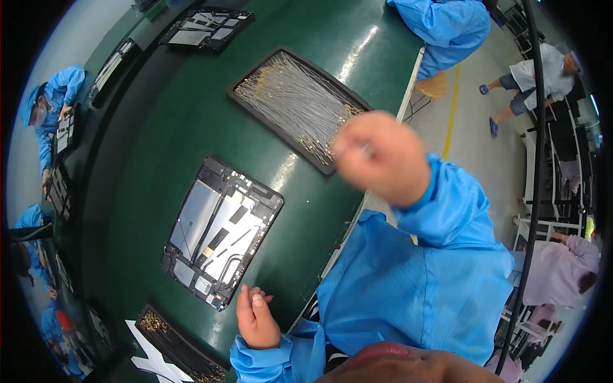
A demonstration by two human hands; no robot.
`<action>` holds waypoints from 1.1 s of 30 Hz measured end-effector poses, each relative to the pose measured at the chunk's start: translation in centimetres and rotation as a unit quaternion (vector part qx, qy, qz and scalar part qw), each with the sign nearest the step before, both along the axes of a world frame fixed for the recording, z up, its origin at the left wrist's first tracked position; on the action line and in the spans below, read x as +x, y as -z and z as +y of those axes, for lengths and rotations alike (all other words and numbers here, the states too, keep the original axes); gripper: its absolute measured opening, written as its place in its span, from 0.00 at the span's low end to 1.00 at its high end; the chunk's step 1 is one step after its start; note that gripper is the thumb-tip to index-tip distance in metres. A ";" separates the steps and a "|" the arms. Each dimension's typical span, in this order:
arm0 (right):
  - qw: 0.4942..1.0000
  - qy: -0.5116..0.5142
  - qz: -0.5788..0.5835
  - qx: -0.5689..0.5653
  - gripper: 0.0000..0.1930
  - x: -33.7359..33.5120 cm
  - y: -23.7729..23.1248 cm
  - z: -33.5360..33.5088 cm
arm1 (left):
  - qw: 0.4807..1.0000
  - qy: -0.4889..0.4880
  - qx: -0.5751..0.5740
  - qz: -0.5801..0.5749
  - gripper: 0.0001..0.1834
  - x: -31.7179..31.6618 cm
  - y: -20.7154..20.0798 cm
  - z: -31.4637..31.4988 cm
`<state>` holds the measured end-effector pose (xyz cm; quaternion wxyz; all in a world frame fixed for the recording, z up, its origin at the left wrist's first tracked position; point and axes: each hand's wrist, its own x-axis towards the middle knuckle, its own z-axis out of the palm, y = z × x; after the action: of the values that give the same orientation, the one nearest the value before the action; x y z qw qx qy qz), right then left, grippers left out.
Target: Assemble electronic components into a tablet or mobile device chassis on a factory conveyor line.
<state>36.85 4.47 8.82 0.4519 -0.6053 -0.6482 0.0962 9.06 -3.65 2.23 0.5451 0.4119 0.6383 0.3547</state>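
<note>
An opened black rectangular tablet (221,234), its tiny print unreadable, lies on the green table (143,198), long axis slanting up-right. The half-curled left hand (258,321) is just beside it, the blurred right hand (380,156) by a black cable tray (276,131); whether either's fingers meet, I cannot tell.

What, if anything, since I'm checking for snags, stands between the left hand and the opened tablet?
Nothing visible: the left hand is beside the opened tablet, near its lower end. The cable tray lies farther up the green table, outside that path.
</note>
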 end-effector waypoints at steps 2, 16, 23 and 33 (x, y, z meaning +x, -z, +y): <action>0.962 -0.253 0.029 -0.093 0.03 -2.7 0.5 0.7 | 0.961 0.097 0.232 0.117 0.16 0.1 0.3 -0.1; 0.766 -0.071 0.495 -0.403 0.19 -9.0 6.2 2.4 | 0.860 0.063 0.328 0.386 0.06 2.4 1.9 3.6; 0.848 -0.155 0.501 -0.076 0.16 -9.8 8.0 2.5 | 0.826 0.073 0.334 0.448 0.07 3.8 2.5 5.8; 0.901 -0.223 0.369 -0.037 0.13 -10.3 10.9 1.9 | 0.820 0.070 0.303 0.480 0.07 4.1 2.8 5.8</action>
<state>26.55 6.41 -2.04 0.6026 -0.3821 -0.5490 0.4352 13.12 2.17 -0.55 0.0408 0.7181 0.6490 0.2481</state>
